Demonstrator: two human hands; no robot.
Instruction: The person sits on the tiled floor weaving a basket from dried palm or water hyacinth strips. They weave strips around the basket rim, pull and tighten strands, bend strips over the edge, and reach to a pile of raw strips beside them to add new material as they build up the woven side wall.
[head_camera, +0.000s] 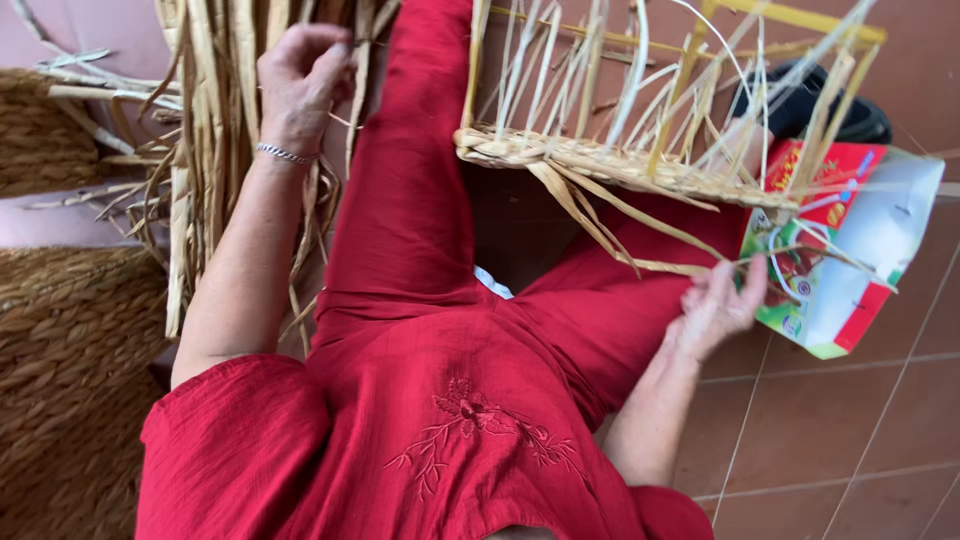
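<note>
A half-woven straw basket (600, 160) with a plaited base rim and many upright strands rests over my knees, which are clothed in red. My right hand (718, 305) is below its near edge and pinches the end of a loose flat straw strand (640, 235) that trails from the rim. My left hand (300, 80), with a silver bracelet at the wrist, is closed on strands of the bundle of dried straw (205, 150) lying to my left.
Finished woven baskets (70, 350) lie at the left. A colourful cardboard box (860, 250) sits on the brown tiled floor (830, 440) at the right. A yellow frame (790, 20) and a dark shoe (860, 115) are beyond the basket.
</note>
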